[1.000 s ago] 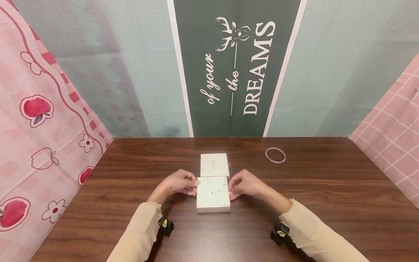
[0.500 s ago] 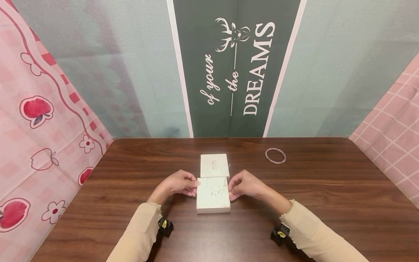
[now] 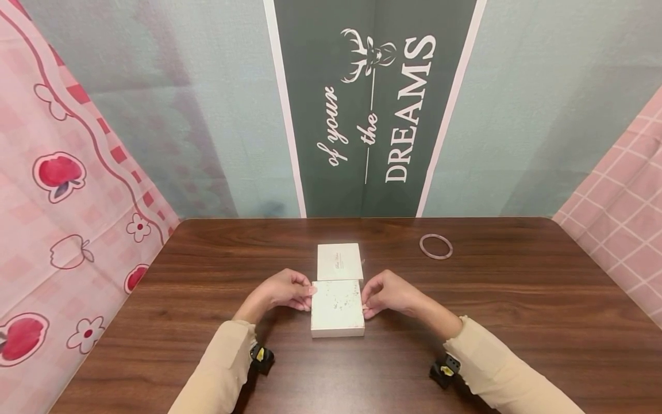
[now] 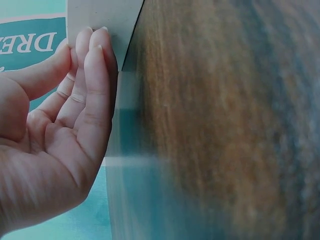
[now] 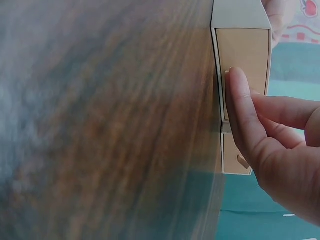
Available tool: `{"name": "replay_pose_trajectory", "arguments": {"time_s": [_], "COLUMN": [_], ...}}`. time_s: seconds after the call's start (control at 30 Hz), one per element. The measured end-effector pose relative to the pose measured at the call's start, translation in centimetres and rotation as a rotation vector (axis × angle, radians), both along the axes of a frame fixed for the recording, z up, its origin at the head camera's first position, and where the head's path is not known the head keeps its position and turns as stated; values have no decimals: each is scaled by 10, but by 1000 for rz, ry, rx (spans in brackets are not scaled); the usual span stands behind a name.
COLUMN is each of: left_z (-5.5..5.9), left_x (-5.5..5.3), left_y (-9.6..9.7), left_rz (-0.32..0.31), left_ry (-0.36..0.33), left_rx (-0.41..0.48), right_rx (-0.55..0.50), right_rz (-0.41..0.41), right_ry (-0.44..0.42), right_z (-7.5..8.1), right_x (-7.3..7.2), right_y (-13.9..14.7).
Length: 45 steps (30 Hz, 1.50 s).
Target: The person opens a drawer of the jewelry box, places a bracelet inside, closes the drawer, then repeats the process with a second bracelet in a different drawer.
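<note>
A flat white drawer-style box (image 3: 338, 310) with a small floral print lies on the table in front of me. My left hand (image 3: 287, 289) holds its left side, thumb at the top edge and fingertips against the side wall, as the left wrist view also shows. At the right end my right hand (image 3: 387, 293) pinches at the box's pull tab, mostly hidden by the fingers. In the right wrist view the tan drawer front (image 5: 246, 55) sits within the white sleeve, fingertips right at it.
Directly behind lies a second white box (image 3: 338, 260) with printed lettering; a small ribbon tab (image 5: 243, 161) sticks out of its end. A pale pink bangle (image 3: 436, 246) rests at the back right of the brown wooden table (image 3: 496, 287). Printed cloths hang around the table.
</note>
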State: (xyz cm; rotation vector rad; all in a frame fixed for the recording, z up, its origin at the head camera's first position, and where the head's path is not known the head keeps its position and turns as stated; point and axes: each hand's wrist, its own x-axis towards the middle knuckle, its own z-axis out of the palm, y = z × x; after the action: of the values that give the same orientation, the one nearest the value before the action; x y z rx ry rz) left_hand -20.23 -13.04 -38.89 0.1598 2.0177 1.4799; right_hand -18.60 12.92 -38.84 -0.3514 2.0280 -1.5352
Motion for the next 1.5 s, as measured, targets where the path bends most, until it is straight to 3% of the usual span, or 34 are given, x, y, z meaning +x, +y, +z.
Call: {"name": "replay_pose_trajectory", "arguments": {"time_s": [0.83,1.5], "left_z": [5,8], "left_x": [1,-1], "left_y": [5,5], "left_rz": [2,-37], "left_ry": [37,97], "left_rx": [-97,-153], "right_rx": [-12,-55], "right_rz": [26,37], "right_ry": [-21,-41], "right_z": [2,-1], "right_x": [-1,-1], "right_y": [4,4]}}
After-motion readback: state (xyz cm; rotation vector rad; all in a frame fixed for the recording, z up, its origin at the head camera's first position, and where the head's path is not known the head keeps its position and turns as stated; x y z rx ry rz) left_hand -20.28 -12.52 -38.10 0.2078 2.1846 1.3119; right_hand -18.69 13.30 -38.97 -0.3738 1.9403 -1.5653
